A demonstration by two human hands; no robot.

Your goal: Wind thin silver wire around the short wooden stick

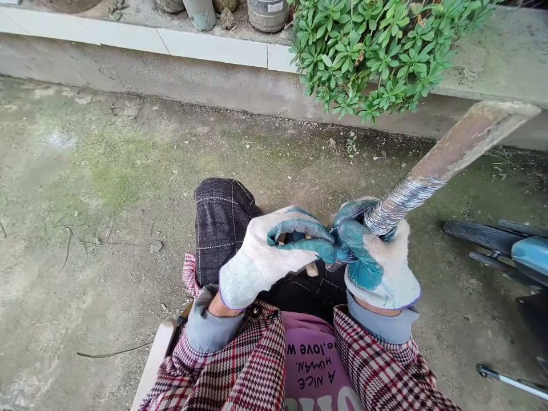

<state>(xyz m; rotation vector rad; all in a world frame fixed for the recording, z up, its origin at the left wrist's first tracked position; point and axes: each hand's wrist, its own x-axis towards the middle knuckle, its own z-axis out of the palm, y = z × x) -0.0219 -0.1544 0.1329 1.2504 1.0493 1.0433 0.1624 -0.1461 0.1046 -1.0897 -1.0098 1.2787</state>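
I wear white knit gloves with teal rubber palms. My right hand [377, 260] is wrapped round a long wooden handle [462, 142] where shiny wire [400, 202] is wound tightly around it; the handle slants up to the right. My left hand [274, 251] is closed in a pinch just left of the right hand, its teal fingertips touching the right glove near the wire's end. A thin strand seems held between the fingers, too fine to see clearly. Both hands sit above my knee [220, 222] in dark checked trousers.
I sit on a pale seat [156, 354] over mossy concrete ground [98, 182]. A low concrete ledge [205, 48] runs across the back with pots and a leafy green plant [372, 51] hanging over it. A dark vehicle part [500, 240] lies at right.
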